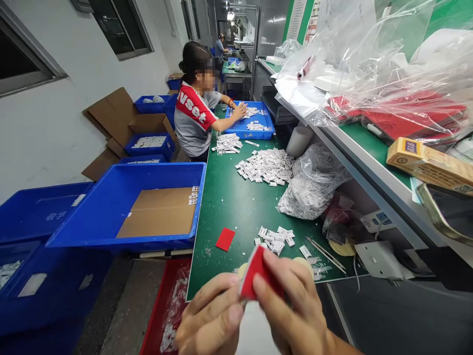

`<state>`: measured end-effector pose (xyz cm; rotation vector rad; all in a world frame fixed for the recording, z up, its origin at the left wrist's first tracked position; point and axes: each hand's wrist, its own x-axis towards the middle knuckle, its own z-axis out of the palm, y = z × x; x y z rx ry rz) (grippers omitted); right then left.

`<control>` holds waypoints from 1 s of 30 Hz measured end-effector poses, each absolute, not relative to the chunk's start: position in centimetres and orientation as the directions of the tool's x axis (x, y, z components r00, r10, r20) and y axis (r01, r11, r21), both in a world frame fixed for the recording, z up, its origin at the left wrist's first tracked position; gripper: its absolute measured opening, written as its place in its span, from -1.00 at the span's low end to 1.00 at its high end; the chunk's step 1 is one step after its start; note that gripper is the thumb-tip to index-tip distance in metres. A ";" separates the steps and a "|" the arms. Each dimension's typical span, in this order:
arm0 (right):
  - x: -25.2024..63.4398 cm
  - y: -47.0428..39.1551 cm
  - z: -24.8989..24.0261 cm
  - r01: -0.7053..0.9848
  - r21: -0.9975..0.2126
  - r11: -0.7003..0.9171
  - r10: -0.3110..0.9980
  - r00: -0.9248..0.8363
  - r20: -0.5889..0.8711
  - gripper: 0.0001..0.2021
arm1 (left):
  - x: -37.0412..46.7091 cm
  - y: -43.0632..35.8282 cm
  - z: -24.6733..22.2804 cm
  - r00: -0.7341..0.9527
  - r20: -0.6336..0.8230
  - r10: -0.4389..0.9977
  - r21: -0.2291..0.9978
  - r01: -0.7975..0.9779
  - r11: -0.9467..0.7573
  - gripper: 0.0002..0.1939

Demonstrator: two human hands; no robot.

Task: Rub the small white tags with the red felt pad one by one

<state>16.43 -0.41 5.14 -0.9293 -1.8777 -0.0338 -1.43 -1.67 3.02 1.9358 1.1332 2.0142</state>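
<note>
Above the near edge of the green workbench, both hands meet at a small red piece with a white edge (266,278); its material is unclear. My right hand (297,305) grips its right side with bent fingers. The fingers of my left hand (212,318) are closed at its lower left corner, and anything else between them is hidden. Just beyond lies a small group of white plastic parts (275,240). A flat red square (225,239) rests left of them. Metal tweezers (327,255) lie to the right, near a partly hidden roll of tape (305,265).
Farther along the green bench (221,207) are a pile of white parts (266,166) and a filled clear bag (314,187). A blue bin (125,170) stands left. A shelf (373,182) overhangs the right. A co-worker (197,108) handles parts in a blue tray (244,133).
</note>
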 end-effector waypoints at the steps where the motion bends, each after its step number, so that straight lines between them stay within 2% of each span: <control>1: 16.5 -0.3 5.1 0.640 -0.413 0.649 0.653 -0.190 0.733 -0.48 | -1.5 -1.6 3.1 -0.150 0.834 0.532 0.543 0.398 -0.739 -0.82; 3: 16.6 -0.1 5.1 0.645 -0.535 0.546 0.768 -0.130 0.627 -0.42 | -2.0 -1.4 3.3 -0.070 0.880 0.470 0.457 0.397 -0.796 -0.83; 6: 16.9 -0.4 5.2 0.492 -0.720 0.490 0.858 -0.127 0.497 -0.44 | -2.6 -1.5 3.2 0.043 0.887 0.460 0.411 0.383 -0.827 -0.86; 8: 17.0 -0.7 5.3 0.314 -0.879 0.359 0.933 -0.117 0.339 -0.49 | -2.7 -1.6 2.9 0.019 0.890 0.455 0.414 0.386 -0.825 -0.83; 10: 17.0 -0.9 5.3 0.039 -0.982 0.184 0.973 -0.146 0.177 -0.52 | -2.5 -1.7 2.6 -0.019 0.893 0.451 0.423 0.384 -0.821 -0.82; 13: 16.8 -0.3 5.7 -0.376 -0.927 -0.011 0.964 -0.251 0.091 -0.51 | -2.2 -1.5 2.7 0.008 0.897 0.441 0.405 0.381 -0.831 -0.82; 16: 16.5 0.6 6.3 -0.552 -0.823 -0.134 0.961 -0.274 0.028 -0.44 | -2.4 -1.1 3.1 0.033 0.907 0.421 0.378 0.378 -0.845 -0.83; 18: 16.4 0.9 6.6 -0.613 -0.764 -0.204 0.964 -0.264 -0.045 -0.39 | -2.5 -0.8 3.4 0.049 0.906 0.420 0.373 0.379 -0.847 -0.84; 21: 16.3 0.7 6.6 -0.671 -0.679 -0.298 0.945 -0.307 -0.111 -0.53 | -1.8 -0.7 3.5 0.054 0.893 0.447 0.398 0.369 -0.840 -0.86; 24: 16.3 0.0 6.5 -0.646 -0.689 -0.330 0.932 -0.339 -0.128 -0.54 | -0.1 -0.7 3.2 -0.197 0.840 0.505 0.542 0.282 -0.792 -0.84; 26: 16.5 -0.3 6.8 -0.605 -0.762 -0.230 0.964 -0.252 -0.091 -0.49 | 1.1 -0.7 2.9 -0.322 0.689 0.650 0.702 0.071 -0.709 -0.81; 27: 16.7 -0.3 7.1 -0.562 -0.816 -0.137 0.981 -0.192 -0.033 -0.54 | 1.5 -0.7 2.8 -0.309 0.588 0.747 0.769 -0.070 -0.635 -0.80; 30: 17.2 0.1 7.9 -0.378 -0.915 0.138 0.979 -0.087 0.184 -0.83 | 1.9 -0.7 2.8 -0.069 0.301 0.951 0.857 -0.419 -0.301 -0.80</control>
